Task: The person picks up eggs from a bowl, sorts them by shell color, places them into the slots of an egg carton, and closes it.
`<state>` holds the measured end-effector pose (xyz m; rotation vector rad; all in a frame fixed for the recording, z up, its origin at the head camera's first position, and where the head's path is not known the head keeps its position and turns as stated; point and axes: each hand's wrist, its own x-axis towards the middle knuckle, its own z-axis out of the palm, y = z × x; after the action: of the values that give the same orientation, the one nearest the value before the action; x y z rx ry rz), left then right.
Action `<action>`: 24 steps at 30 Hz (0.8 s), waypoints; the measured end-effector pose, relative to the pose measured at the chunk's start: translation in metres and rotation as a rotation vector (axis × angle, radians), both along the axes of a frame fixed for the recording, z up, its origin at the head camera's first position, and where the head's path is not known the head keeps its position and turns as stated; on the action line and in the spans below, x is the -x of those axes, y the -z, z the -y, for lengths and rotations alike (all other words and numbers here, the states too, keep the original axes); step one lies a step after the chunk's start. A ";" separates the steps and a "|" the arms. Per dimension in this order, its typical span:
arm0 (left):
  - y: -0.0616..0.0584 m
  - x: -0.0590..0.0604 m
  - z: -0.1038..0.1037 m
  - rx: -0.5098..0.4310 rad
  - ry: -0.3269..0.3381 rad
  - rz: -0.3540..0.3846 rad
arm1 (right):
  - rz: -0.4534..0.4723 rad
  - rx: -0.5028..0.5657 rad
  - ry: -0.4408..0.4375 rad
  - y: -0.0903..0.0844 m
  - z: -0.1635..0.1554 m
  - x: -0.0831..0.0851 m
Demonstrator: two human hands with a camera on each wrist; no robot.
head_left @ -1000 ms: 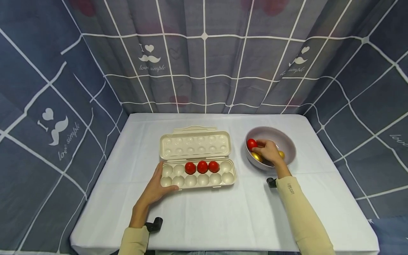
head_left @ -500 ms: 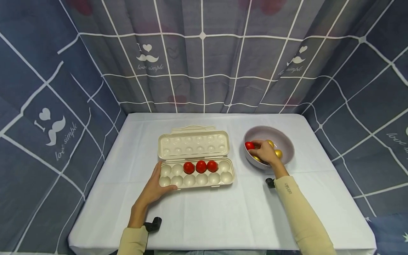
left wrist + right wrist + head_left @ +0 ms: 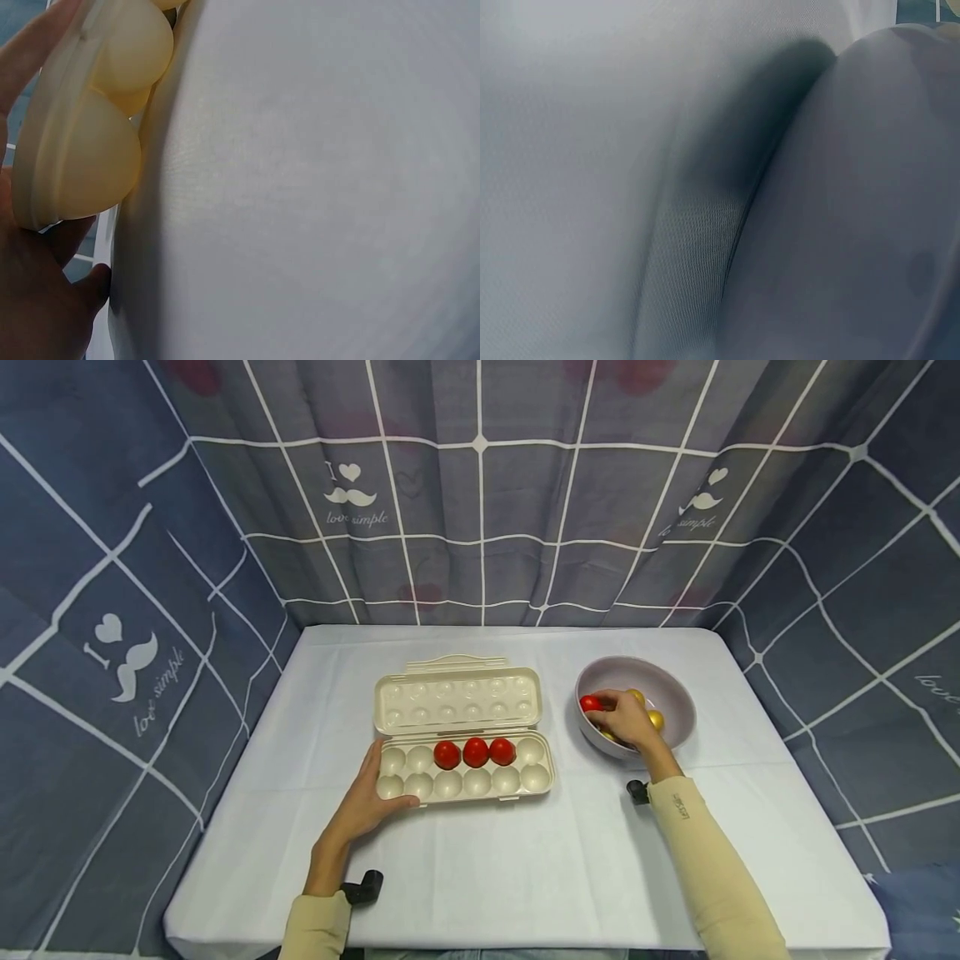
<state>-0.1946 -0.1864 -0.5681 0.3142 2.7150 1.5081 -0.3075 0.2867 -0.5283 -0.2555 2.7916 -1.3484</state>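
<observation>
A cream egg carton (image 3: 459,795) lies with its lid laid back on the table. Three red eggs (image 3: 476,752) sit side by side in its back row. My left hand (image 3: 367,806) grips the carton's left end, thumb at the front edge and fingers along the side. The left wrist view shows this hand (image 3: 41,292) around the carton's rounded cups (image 3: 101,161). Inside a mauve bowl (image 3: 678,693), my right hand (image 3: 628,718) pinches a red egg (image 3: 589,702), partly covered by the fingers. Gold eggs (image 3: 656,720) lie beside and under that hand.
A white cloth covers the table (image 3: 480,877), and a blue-grey checked curtain (image 3: 450,493) hangs behind and at both sides. The bowl's outer wall (image 3: 847,195) fills the right part of the right wrist view.
My right hand has shifted slightly, its fingers now covering more of the red egg, and more of the gold eggs shows. The left hand and carton have stayed in place.
</observation>
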 end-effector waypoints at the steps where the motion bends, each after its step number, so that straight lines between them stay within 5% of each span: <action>1: 0.000 0.000 0.000 -0.002 0.000 -0.001 | -0.014 0.001 0.011 0.000 0.000 0.000; 16: -0.001 0.000 0.000 0.017 -0.015 0.018 | -0.114 0.136 0.138 -0.006 -0.002 -0.005; 24: -0.001 0.000 0.000 0.041 -0.017 0.025 | -0.092 0.165 0.138 -0.007 -0.004 -0.007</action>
<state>-0.1943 -0.1861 -0.5667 0.2698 2.7321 1.4478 -0.3006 0.2906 -0.5210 -0.1346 2.8213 -1.6414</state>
